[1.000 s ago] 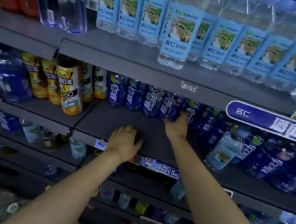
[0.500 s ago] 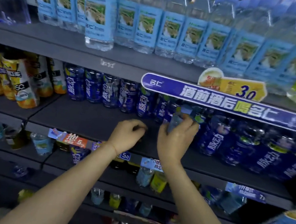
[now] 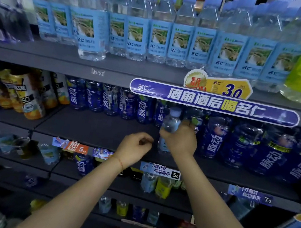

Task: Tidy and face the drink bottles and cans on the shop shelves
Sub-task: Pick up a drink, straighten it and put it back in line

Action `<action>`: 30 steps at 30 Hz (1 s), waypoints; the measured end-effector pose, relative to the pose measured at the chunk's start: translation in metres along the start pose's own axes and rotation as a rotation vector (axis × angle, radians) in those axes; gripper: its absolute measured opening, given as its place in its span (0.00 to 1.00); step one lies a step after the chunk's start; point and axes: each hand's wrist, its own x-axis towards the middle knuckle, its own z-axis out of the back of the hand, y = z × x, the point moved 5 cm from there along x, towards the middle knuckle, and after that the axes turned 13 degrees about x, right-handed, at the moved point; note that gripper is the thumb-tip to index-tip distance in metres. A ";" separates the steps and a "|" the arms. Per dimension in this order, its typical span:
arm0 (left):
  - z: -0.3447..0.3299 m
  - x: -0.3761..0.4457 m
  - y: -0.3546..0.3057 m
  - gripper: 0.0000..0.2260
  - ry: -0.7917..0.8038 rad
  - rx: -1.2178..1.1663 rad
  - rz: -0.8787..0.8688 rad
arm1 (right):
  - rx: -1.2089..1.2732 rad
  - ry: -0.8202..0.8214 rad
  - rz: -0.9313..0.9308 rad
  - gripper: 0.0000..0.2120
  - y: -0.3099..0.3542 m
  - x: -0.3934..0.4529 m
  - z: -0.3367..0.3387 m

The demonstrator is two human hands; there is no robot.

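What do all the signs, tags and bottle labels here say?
"酒前酒后喝名仁": blue shelf banner
"3.0": yellow price sign
"脉动": dark blue bottles
"名仁": water bottle labels
"0糖0卡 脉动回来 5.0": shelf tag
"脉动回来 7.0": right shelf tag
"抢! 5": orange tag
Smaller print: blurred.

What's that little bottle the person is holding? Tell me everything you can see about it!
The small clear bottle looks like see-through plastic with a pale blue cap on top and a light blue label low down, mostly hidden. It stands about upright over the dark middle shelf, in front of the dark blue drink bottles. The right hand grips its middle, fingers wrapped round it. Whether its bottom touches the shelf cannot be told. The left hand is beside it, not touching.
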 end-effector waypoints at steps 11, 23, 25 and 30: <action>0.095 -0.049 0.002 0.16 -0.480 -0.200 -0.075 | 0.774 0.495 0.084 0.23 0.116 -0.079 -0.040; 0.310 -0.044 -0.025 0.13 -1.013 -0.161 -0.370 | 0.739 0.256 0.568 0.04 0.286 -0.074 -0.024; 0.333 -0.026 -0.025 0.12 -0.977 -0.104 -0.316 | 0.602 0.109 0.531 0.14 0.303 -0.051 -0.017; 0.373 0.028 -0.001 0.29 -0.832 0.033 -0.140 | 0.316 0.245 0.233 0.42 0.322 -0.001 -0.041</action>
